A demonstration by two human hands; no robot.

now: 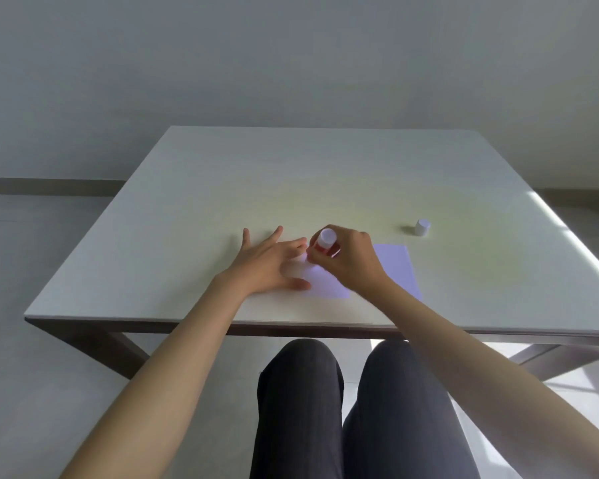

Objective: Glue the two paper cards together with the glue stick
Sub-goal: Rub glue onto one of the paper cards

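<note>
Two pale white cards lie on the table near its front edge. My left hand (268, 262) rests flat with fingers spread on the left card (322, 283), pinning it down. My right hand (351, 259) grips a red glue stick (325, 242) with a white end pointing up; its lower tip is pressed at the left card's top edge. The right card (396, 264) lies beside it, partly hidden under my right wrist. The glue stick's white cap (422, 227) stands alone farther right.
The white table (222, 188) has dark wooden legs and a near edge just above my knees. A bright sunlit patch falls across its right side. A plain wall stands behind it.
</note>
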